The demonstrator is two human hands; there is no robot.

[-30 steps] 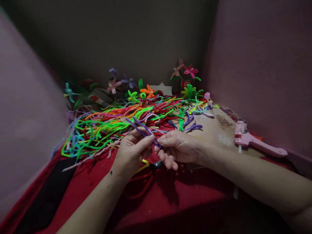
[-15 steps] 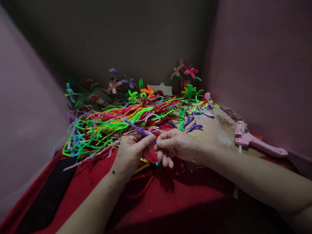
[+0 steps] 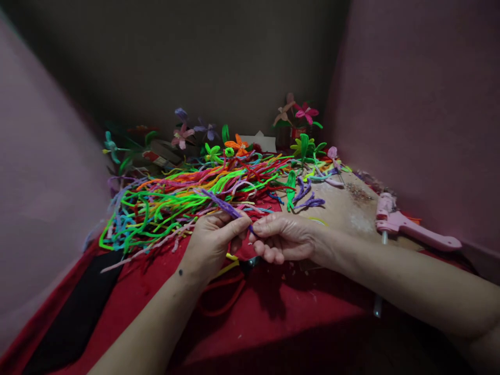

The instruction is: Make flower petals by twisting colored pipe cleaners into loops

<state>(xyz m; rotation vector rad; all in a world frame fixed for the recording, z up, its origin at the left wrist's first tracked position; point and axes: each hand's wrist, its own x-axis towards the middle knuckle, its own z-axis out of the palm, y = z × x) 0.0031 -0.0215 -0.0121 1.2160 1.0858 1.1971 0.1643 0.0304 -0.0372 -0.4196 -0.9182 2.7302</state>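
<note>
Between my hands is a purple pipe cleaner loop (image 3: 221,202), folded narrow, its far end pointing up and to the left. My left hand (image 3: 214,239) pinches it near the lower end with thumb and forefinger. Just to the right, my right hand (image 3: 283,234) is closed on the thin lower end of the same piece, its other fingers curled. More purple pipe cleaner pieces (image 3: 310,202) lie on the board beyond my right hand, beside a green looped leaf (image 3: 291,190).
A heap of colourful pipe cleaners (image 3: 187,192) spreads across the red cloth (image 3: 250,333). A pink glue gun (image 3: 410,224) rests at the right on the brown board (image 3: 351,208). Finished flowers (image 3: 238,146) stand along the back. A black strip (image 3: 78,312) lies at the left.
My right hand has shifted slightly, its lower fingers curling in more. The purple loop has moved a little to the right and downward, still held by both hands.
</note>
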